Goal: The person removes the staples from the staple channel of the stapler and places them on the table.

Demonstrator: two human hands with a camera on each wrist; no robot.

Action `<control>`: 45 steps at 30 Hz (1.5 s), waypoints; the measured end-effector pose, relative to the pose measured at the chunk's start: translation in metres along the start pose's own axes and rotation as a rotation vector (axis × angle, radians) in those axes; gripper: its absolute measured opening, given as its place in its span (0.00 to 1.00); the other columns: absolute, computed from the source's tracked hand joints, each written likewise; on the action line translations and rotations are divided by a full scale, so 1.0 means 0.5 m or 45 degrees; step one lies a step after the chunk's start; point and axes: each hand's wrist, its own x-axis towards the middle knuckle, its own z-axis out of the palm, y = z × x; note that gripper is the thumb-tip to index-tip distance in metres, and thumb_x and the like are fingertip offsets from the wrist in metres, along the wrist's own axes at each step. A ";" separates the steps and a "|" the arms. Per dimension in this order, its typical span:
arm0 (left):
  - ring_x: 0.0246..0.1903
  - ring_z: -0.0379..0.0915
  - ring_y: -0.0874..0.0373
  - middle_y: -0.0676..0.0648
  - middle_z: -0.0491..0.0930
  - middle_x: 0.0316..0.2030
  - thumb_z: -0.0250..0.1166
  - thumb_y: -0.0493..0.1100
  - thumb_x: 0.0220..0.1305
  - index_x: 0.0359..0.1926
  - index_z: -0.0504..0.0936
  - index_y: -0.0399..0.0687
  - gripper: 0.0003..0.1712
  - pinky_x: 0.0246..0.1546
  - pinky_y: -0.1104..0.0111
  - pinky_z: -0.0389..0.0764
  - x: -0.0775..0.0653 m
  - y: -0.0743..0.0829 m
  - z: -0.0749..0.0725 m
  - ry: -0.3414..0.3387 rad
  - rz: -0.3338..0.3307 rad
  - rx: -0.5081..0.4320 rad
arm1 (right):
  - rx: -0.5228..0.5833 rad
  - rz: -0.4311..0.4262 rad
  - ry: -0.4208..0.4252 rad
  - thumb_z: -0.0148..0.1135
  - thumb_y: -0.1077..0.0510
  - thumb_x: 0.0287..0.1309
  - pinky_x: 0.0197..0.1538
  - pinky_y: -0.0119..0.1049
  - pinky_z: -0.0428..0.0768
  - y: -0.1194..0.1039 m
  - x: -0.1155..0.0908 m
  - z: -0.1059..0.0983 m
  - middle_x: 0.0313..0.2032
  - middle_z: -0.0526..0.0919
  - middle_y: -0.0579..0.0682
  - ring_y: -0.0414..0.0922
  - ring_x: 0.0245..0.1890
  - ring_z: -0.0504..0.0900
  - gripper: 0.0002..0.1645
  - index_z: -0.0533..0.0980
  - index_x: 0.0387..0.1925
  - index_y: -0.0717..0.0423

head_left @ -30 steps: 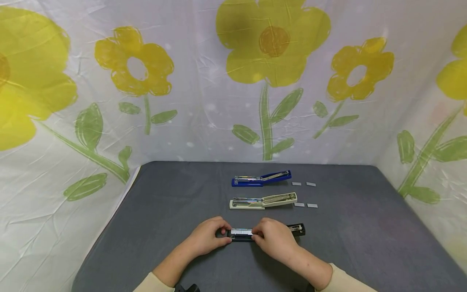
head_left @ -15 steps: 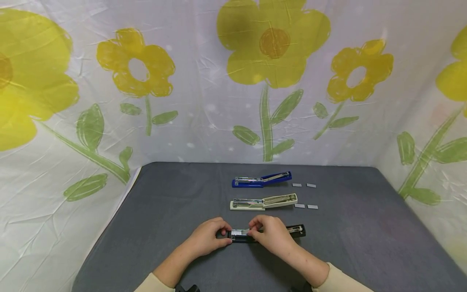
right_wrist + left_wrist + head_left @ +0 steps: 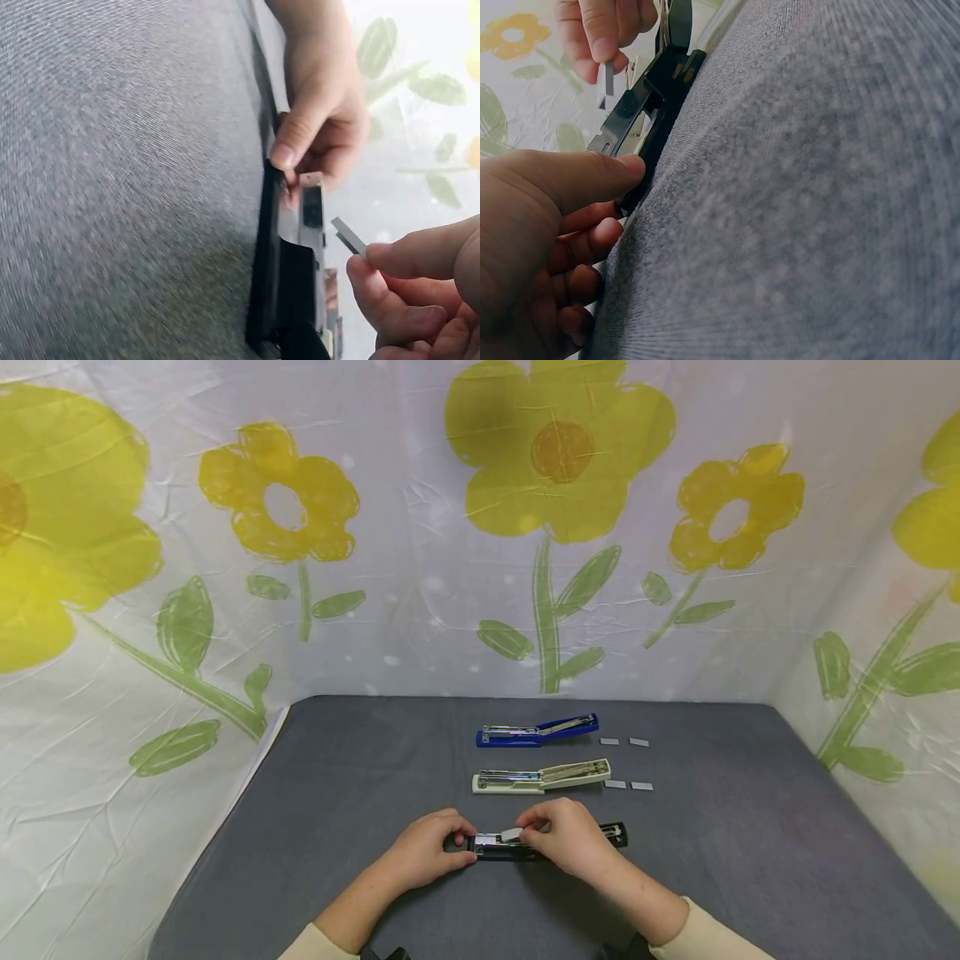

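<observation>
A black stapler (image 3: 510, 852) lies opened out on the grey cloth, its metal magazine showing. My left hand (image 3: 431, 852) pinches the stapler's left end between thumb and fingers, as the left wrist view also shows. Just above the magazine, my right hand (image 3: 573, 839) pinches a small strip of staples (image 3: 512, 834) between thumb and forefinger. In the right wrist view that strip (image 3: 349, 236) stands apart from the magazine, tilted. Part of the stapler's hinge is hidden behind my right hand in the head view.
Behind the black stapler lie an opened cream stapler (image 3: 510, 785) and, farther back, an opened blue stapler (image 3: 510, 740). Two staple strips (image 3: 615, 784) lie right of the cream one, and two more strips (image 3: 609, 742) right of the blue one. A flowered curtain (image 3: 405, 610) hangs behind the table.
My right hand has lifted from the magazine and shifted slightly right, with the staple strip now showing at its fingertips. My left hand has stayed on the stapler's end.
</observation>
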 end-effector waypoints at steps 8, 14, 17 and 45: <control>0.31 0.68 0.66 0.60 0.72 0.30 0.78 0.48 0.59 0.41 0.85 0.52 0.13 0.37 0.66 0.72 -0.002 0.000 0.000 -0.009 -0.009 0.008 | 0.074 0.071 -0.001 0.72 0.62 0.61 0.28 0.35 0.75 0.001 -0.012 -0.031 0.31 0.85 0.40 0.38 0.23 0.76 0.04 0.87 0.39 0.54; 0.31 0.68 0.66 0.60 0.72 0.30 0.78 0.49 0.59 0.41 0.86 0.52 0.13 0.37 0.66 0.72 -0.003 0.000 0.000 -0.007 -0.008 0.007 | 0.110 0.071 0.041 0.72 0.63 0.61 0.26 0.34 0.74 0.005 -0.020 -0.054 0.31 0.86 0.41 0.37 0.21 0.75 0.04 0.87 0.38 0.56; 0.31 0.68 0.67 0.60 0.72 0.30 0.78 0.49 0.59 0.41 0.86 0.52 0.13 0.37 0.66 0.72 -0.003 -0.001 0.000 -0.010 -0.008 0.007 | 0.130 0.070 0.063 0.72 0.64 0.61 0.26 0.34 0.73 0.006 -0.025 -0.066 0.32 0.87 0.42 0.37 0.21 0.74 0.04 0.87 0.39 0.57; 0.30 0.67 0.66 0.59 0.72 0.30 0.78 0.49 0.59 0.41 0.86 0.53 0.13 0.36 0.67 0.70 0.001 0.001 0.002 -0.015 -0.036 0.011 | 0.057 0.239 0.199 0.71 0.64 0.61 0.29 0.35 0.73 0.067 -0.113 -0.184 0.33 0.86 0.44 0.41 0.25 0.76 0.06 0.86 0.40 0.56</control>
